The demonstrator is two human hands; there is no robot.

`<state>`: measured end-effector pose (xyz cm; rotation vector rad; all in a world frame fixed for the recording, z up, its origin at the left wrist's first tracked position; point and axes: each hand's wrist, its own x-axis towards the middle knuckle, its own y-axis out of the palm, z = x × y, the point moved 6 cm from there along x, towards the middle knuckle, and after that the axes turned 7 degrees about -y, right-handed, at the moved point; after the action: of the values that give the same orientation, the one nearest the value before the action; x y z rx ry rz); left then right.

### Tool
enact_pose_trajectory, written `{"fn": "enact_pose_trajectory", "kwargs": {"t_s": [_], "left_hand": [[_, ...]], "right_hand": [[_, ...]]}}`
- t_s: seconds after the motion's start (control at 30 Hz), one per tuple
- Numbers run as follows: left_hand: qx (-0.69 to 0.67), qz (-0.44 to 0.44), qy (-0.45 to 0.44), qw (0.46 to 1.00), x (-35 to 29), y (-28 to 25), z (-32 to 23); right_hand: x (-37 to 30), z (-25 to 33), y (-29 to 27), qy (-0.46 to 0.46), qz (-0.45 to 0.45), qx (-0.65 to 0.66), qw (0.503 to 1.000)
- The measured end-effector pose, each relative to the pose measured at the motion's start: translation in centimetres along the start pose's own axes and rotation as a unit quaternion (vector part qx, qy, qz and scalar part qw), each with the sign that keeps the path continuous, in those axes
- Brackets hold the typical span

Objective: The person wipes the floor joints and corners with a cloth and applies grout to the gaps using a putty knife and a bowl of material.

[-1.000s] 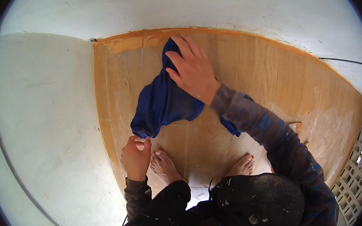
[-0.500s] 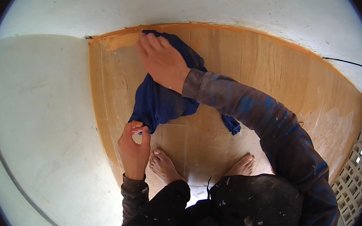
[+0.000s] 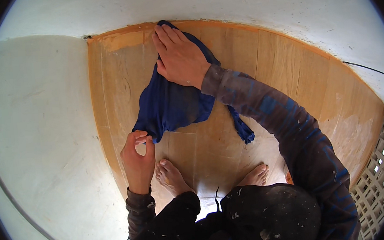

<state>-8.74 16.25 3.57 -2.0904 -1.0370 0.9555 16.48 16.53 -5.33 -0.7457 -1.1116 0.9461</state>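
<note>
A dark blue cloth (image 3: pixel 172 105), possibly a garment, lies rumpled across the wooden floor, its far end reaching the wall's foot. My right hand (image 3: pixel 179 57) rests palm down on the cloth's far part, fingers stretched out and the thumb angled off to the side. At the cloth's near left corner, my left hand (image 3: pixel 138 163) pinches the fabric between thumb and fingers. A narrow twisted strip of the same blue cloth trails out to the right, under my right forearm.
White walls (image 3: pixel 37 124) rise on the left and at the far side. An orange-brown band edges the wooden floor (image 3: pixel 278 66). My bare feet (image 3: pixel 172 176) stand close to the cloth. On the right are a pale lattice (image 3: pixel 376 186) and a thin black cable (image 3: pixel 368 68).
My right hand has moved slightly right and toward the far wall, and the cloth's far end has shifted with it. My left hand has drifted a little left, still pinching the corner.
</note>
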Motion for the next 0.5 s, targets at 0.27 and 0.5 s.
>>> {"fn": "enact_pose_trajectory", "kwargs": {"t_s": [0.27, 0.5], "left_hand": [[-0.015, 0.02, -0.023, 0.999, 0.3, 0.7, -0.5], [-0.015, 0.02, -0.017, 1.0, 0.1, 0.8, -0.7]], "right_hand": [[-0.7, -0.8, -0.6, 0.033, 0.025, -0.026, 0.999], [-2.8, -2.0, -2.4, 0.063, 0.023, -0.066, 0.996]]}}
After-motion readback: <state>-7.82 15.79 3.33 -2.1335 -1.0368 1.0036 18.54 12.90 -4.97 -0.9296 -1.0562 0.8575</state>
